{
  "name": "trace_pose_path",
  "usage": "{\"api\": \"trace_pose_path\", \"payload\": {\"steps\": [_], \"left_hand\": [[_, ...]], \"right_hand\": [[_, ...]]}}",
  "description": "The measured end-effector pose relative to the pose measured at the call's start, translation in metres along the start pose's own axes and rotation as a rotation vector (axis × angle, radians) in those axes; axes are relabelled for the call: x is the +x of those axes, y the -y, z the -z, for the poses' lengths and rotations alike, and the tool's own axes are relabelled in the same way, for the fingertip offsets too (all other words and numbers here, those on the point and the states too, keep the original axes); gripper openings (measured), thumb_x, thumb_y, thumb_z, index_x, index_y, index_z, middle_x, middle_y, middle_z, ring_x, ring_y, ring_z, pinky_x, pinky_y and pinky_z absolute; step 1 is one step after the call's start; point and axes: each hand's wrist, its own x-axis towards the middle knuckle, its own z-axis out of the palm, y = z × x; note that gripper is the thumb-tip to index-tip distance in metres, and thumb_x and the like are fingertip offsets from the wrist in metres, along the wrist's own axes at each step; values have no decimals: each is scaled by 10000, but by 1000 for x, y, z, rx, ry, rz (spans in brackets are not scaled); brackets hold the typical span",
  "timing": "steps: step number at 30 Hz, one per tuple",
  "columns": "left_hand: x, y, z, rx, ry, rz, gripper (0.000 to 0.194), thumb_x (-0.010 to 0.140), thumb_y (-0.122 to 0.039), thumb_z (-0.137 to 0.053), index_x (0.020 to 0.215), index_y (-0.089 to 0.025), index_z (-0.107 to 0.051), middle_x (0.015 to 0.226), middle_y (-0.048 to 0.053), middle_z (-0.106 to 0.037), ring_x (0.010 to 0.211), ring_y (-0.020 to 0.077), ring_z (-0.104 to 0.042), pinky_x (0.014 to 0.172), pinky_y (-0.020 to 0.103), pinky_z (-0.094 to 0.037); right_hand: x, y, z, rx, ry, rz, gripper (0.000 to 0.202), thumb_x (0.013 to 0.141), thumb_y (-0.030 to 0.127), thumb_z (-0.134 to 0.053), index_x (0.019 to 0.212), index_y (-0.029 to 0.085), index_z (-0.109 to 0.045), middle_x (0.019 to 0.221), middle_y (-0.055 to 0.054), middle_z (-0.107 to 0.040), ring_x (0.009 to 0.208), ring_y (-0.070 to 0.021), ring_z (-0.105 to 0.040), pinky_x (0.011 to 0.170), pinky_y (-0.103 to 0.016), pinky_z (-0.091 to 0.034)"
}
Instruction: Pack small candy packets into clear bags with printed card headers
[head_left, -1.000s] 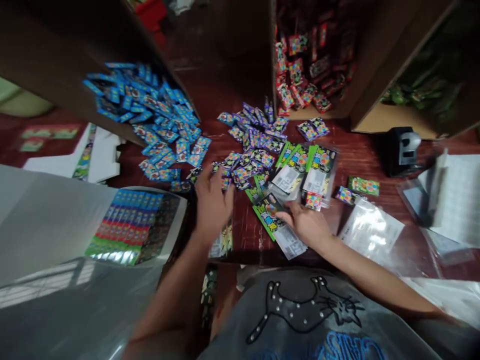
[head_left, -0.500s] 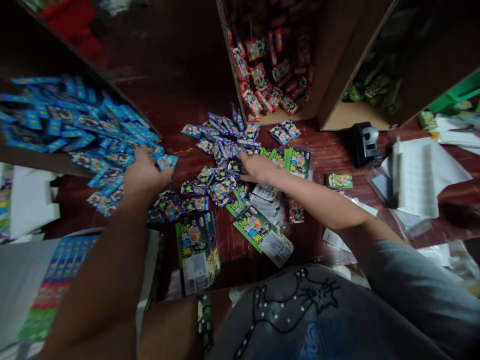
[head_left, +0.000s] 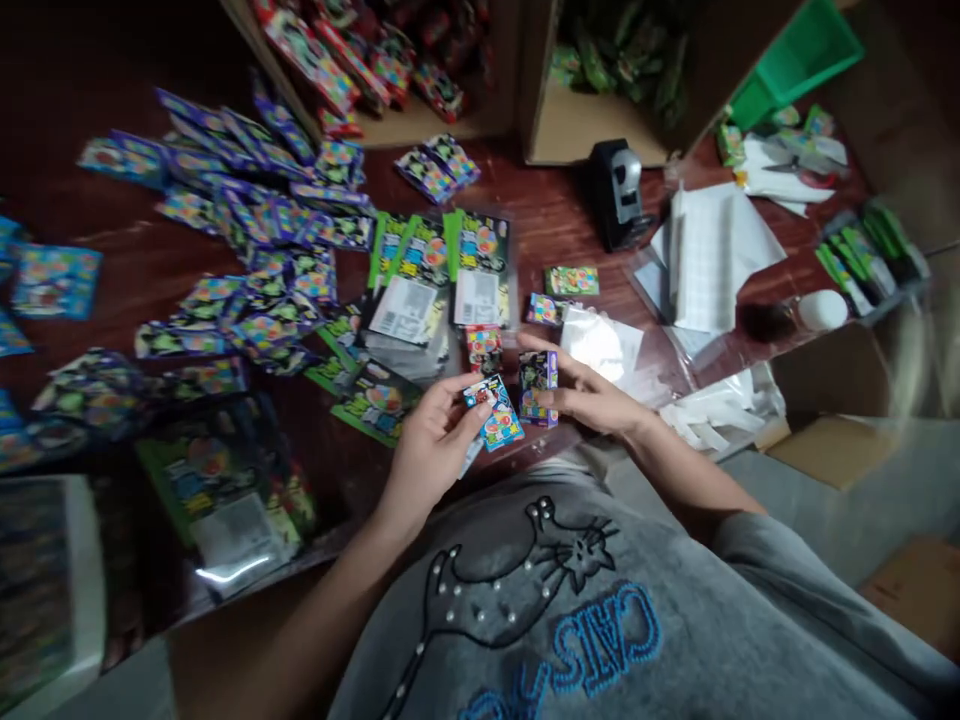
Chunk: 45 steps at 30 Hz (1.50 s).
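My left hand [head_left: 437, 435] pinches a small blue packet [head_left: 495, 412] with colourful print, thumb on its front. Close beside it, my right hand [head_left: 600, 398] grips a small purple box [head_left: 538, 387] upright between thumb and fingers. Both are just in front of my body, over the table's near edge. A red printed box [head_left: 484, 348] lies just beyond them. To the left spreads a heap of purple packets [head_left: 281, 285], with a few blue packets [head_left: 56, 280] at the far left. Green-and-black printed bags [head_left: 420, 260] with white labels lie behind my hands.
Cartons hold red packets [head_left: 390, 65] and green packets [head_left: 622, 55] at the back. A black tape dispenser [head_left: 619, 195] stands near a white sheet stack [head_left: 703, 258]. A green bin [head_left: 799, 62], a white-capped bottle [head_left: 821, 311] and a tray of green packets [head_left: 870, 260] are at the right.
Both hands have drawn back from the piles toward my body, now holding the blue packet and the purple box. The view has shifted to the right.
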Motion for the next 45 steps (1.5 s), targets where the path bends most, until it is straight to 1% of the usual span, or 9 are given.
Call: {"api": "trace_pose_path", "payload": {"steps": [5,9,15,21,28,32,35,41,45], "left_hand": [[1,27,-27,208,113,-70,445,951,-420,-727,1326,-187,-679,1207,139,-794,1006,248,-794,861,378,-677],[-15,17,-29,749,172,-483,520,998,-375,-725,1468,-183,-614,1613,207,-572,1537,358,-529,1258,559,-476],[-2,-3,-2,1233,427,-703,1137,784,-455,-940,1701,-165,-333,1724,238,-430,1654,480,-285,1367,702,-131],[10,14,-14,1211,379,-667,1082,825,-425,-877,1687,-96,-311,1585,284,-564,1528,444,-471,1324,648,-254],[31,-17,9,1278,338,-702,1205,714,-572,-934,1683,-145,-359,1658,266,-489,1542,495,-432,1300,652,-268],[78,-51,31,1390,406,-651,1005,794,-496,-849,1661,-215,-425,1696,194,-470,1574,485,-386,1298,634,-268],[105,-59,26,1503,527,-637,966,788,-438,-832,1646,-215,-449,1647,190,-529,1503,467,-467,1252,608,-340],[118,-67,7,1568,495,-707,808,789,-373,-787,1567,-271,-594,1480,179,-616,1320,461,-593,1149,613,-443],[103,-84,-12,1352,353,-743,498,832,-517,-780,1256,-257,-772,1436,138,-645,1304,392,-627,1185,524,-456]], "right_hand": [[-40,-31,13,-99,-82,-120,898,1023,443,-610,1761,216,-150,1163,-74,-761,965,-206,-717,874,-353,-607],[-65,-35,6,-423,-211,-159,890,1064,458,-616,1740,109,-155,1011,-81,-788,813,-215,-716,799,-346,-589],[-78,-15,30,-1115,-221,-16,1064,932,736,-726,1713,128,-334,1500,-260,-642,1348,-431,-627,1131,-589,-531],[-41,-31,38,-1198,208,323,1039,958,603,-762,1738,114,-281,1649,-234,-514,1560,-408,-427,1360,-688,-158],[-14,-5,51,-1202,108,352,1039,983,692,-682,1729,98,-271,1672,-238,-492,1510,-388,-490,1354,-714,-138],[40,31,123,-1332,-148,291,813,1076,498,-626,1706,91,-313,1703,-209,-440,1563,-438,-420,1274,-724,-308],[91,46,156,-1473,24,143,655,1020,274,-695,1602,52,-490,1563,-187,-603,1446,-387,-571,1205,-569,-472],[136,66,138,-1569,316,-93,865,822,102,-847,1613,86,-497,1584,-137,-619,1424,-309,-626,1174,-383,-505],[117,86,133,-1498,85,-63,590,945,179,-685,1508,28,-595,1539,-116,-609,1334,-243,-679,1112,-295,-481]]}}
